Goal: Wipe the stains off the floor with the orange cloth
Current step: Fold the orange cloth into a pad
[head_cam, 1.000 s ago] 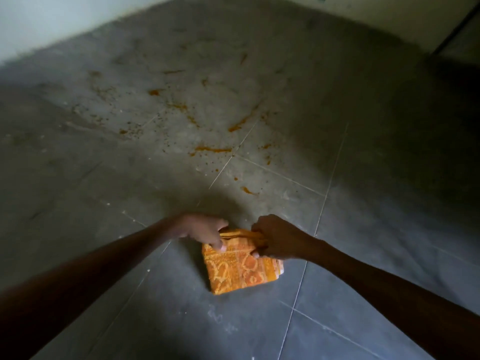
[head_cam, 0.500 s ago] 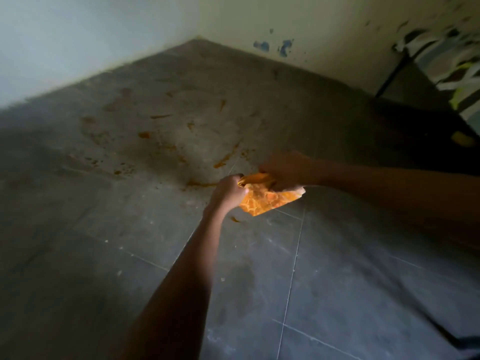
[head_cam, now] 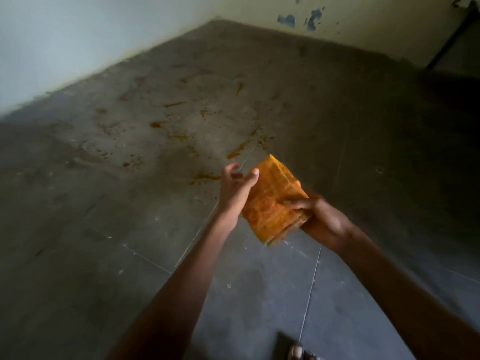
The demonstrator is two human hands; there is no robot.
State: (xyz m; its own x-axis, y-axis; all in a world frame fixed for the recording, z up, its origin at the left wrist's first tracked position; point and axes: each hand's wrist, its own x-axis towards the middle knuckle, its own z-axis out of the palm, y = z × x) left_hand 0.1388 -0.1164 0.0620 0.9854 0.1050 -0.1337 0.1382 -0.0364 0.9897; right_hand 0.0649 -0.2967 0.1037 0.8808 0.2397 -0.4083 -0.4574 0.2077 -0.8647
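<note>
The orange cloth, folded into a thick patterned pad, is held up in the air above the grey tiled floor. My right hand grips its lower right edge, thumb across the top. My left hand sits against the cloth's left side with fingers spread and loose, not gripping. Orange-brown stains streak and speckle the floor beyond my hands, reaching towards the corner.
Two walls meet at a corner at the far end, the right one with patches of peeled blue paint. A dark pole leans at the top right. My foot shows at the bottom edge.
The cloth was lifted off the floor by both hands and raised. My left hand has since let go and opened beside it, while my right hand keeps hold.
</note>
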